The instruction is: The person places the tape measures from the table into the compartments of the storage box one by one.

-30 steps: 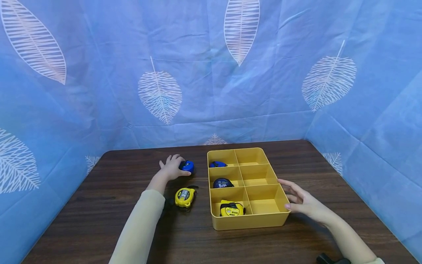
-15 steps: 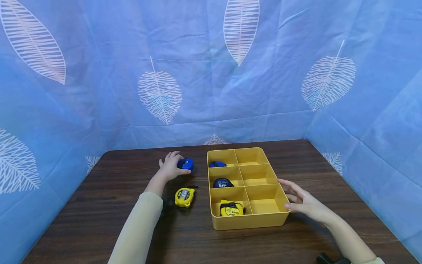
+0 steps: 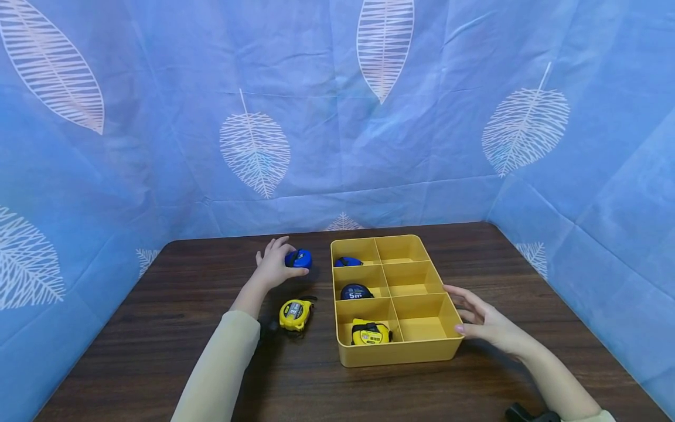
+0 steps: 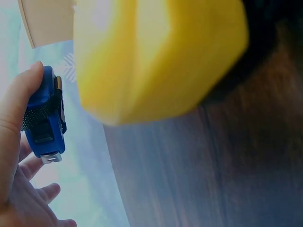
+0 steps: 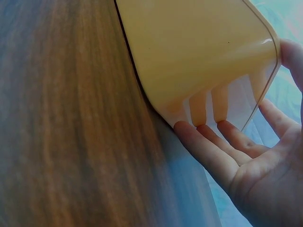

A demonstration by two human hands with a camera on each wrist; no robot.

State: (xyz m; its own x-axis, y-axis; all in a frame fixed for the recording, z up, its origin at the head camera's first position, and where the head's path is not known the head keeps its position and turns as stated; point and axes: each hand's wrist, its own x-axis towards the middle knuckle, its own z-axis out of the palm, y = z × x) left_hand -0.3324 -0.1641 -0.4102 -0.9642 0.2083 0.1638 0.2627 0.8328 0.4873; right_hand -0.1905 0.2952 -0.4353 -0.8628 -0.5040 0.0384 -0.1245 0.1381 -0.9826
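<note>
My left hand (image 3: pixel 274 266) pinches a blue tape measure (image 3: pixel 302 259) between thumb and fingers, at the far left of the box. In the left wrist view, the tape measure (image 4: pixel 45 116) shows its black strap and metal end hook. My right hand (image 3: pixel 487 325) rests its fingertips against the right outer wall of the yellow divided box (image 3: pixel 398 353), thumb at the rim near the front corner. The left column holds a blue tape measure (image 3: pixel 348 262) at the back, a dark blue one (image 3: pixel 356 292) in the middle and a yellow one (image 3: pixel 371 333) in front.
Another yellow tape measure (image 3: pixel 295 315) with a black strap lies on the dark wooden table (image 3: pixel 158 351), left of the box and beside my left forearm. A blue leaf-patterned cloth (image 3: pixel 327 146) hangs behind the table and along its sides.
The left hand has moved slightly away from me with the blue tape measure, which has also turned a little. The right hand and the box have stayed in place.
</note>
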